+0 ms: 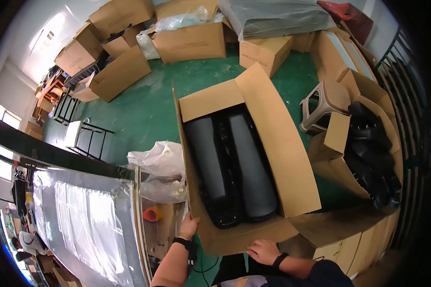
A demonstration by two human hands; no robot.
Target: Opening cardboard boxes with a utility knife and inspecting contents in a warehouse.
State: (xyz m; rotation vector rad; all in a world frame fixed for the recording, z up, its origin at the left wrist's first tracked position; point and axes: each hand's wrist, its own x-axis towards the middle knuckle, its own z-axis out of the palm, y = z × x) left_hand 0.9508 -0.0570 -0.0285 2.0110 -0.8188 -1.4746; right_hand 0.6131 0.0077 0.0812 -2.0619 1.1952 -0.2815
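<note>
An open cardboard box [277, 138] stands in front of me with its flaps spread. Inside lie two long dark cylindrical items [234, 162] wrapped in glossy plastic, side by side. My left hand [189, 226] grips the box's near left corner, fingers on the cardboard wall. My right hand [263, 250] rests on the near front flap of the same box, fingers curled over its edge. Both wrists wear dark bands.
A green floor [143, 105] holds several cardboard boxes at the back. A beige plastic stool [321, 103] and a box of black parts [368, 158] stand to the right. A plastic-covered table [86, 215] and crumpled plastic bags [160, 162] are at the left.
</note>
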